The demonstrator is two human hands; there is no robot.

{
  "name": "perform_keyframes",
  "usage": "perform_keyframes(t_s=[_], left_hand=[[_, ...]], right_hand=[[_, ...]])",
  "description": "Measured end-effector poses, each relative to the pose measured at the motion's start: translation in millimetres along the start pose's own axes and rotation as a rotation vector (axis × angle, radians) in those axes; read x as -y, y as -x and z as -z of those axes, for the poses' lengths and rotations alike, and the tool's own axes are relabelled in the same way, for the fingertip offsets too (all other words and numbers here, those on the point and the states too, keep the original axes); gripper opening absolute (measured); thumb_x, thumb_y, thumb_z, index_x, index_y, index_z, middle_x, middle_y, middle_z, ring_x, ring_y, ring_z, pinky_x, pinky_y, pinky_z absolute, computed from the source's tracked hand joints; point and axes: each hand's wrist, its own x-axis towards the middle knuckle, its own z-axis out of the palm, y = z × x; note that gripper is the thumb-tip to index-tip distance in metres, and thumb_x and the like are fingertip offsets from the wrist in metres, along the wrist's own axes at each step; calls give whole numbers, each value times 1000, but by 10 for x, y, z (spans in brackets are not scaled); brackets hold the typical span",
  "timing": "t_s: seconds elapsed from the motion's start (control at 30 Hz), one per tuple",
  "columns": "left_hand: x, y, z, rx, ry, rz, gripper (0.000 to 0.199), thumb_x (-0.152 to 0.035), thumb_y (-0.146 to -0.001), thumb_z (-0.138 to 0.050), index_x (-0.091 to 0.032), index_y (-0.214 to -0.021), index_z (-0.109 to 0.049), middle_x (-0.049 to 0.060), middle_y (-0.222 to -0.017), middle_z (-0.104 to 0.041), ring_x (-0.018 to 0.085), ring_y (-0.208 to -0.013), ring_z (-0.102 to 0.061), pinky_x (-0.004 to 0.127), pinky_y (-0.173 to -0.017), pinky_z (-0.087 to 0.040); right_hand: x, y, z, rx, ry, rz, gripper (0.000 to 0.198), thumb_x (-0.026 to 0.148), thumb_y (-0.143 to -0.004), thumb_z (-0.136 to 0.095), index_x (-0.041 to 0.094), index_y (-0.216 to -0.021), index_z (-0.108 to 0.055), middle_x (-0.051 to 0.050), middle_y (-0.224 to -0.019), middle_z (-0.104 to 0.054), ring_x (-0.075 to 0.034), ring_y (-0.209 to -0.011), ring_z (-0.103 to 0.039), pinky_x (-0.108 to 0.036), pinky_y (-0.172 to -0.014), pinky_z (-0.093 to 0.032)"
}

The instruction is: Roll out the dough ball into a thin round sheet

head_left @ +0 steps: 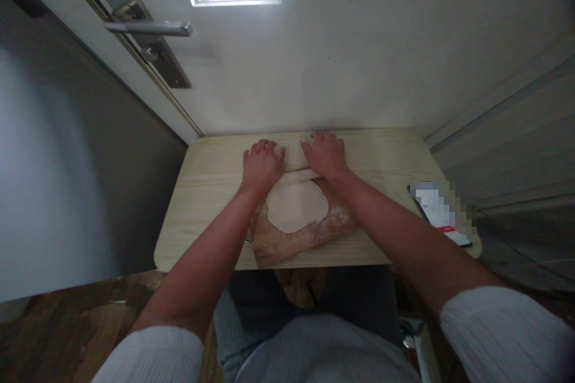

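A thin, roundish sheet of dough (297,206) lies on a wooden board (281,246), which sits at a slant on the small table. Along the dough's far edge runs a pale rolling pin (300,176), its middle showing between my wrists. My left hand (263,163) rests palm down at the pin's left end, thumb apart and fingers reaching forward. At the right end, my right hand (327,152) lies palm down too, its fingers stretched ahead and spread. Both palms seem to press over the pin; its ends are hidden beneath them.
The light wooden table (202,191) stands against a white door (359,60) with a metal handle (148,28). A phone-like device (438,212), partly blurred out, lies near the table's right edge. My legs (359,293) are under the near edge.
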Motion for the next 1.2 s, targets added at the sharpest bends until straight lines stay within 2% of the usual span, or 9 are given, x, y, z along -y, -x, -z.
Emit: perform_keyframes(t_s=[0.37, 0.6, 0.8, 1.2], left_hand=[[35, -128, -22, 7, -41, 5, 52, -49, -103, -23, -19, -117, -63, 13, -123, -63, 29, -113, -57, 42, -94, -43], [43, -203, -21, 61, -28, 27, 57, -49, -103, -18, -17, -121, -62, 16, -125, -62, 29, -117, -54, 44, -97, -42], [42, -229, -20, 53, -39, 22, 56, -49, -103, -19, -16, -118, -63, 16, -122, -63, 29, -116, -55, 42, -95, -44], [-7, -18, 33, 65, -54, -20, 54, -49, -103, -21, -17, -120, -62, 15, -124, -61, 28, -115, -56, 41, -94, -45]], right_hand=[[19, -116, -24, 6, 0, -15, 54, 51, -100, -33, 10, -122, -61, -21, -120, -64, -33, -112, -56, -48, -95, -37], [34, -163, -21, -18, 1, 8, 54, 50, -101, -32, 10, -120, -63, -21, -118, -65, -32, -111, -56, -46, -95, -38], [36, -196, -31, -1, -6, 2, 54, 50, -100, -34, 10, -121, -63, -21, -118, -65, -33, -111, -56, -47, -95, -37], [14, 73, 32, 33, -19, -26, 56, 54, -99, -36, 10, -121, -62, -22, -120, -65, -34, -112, -56, -49, -95, -39]])
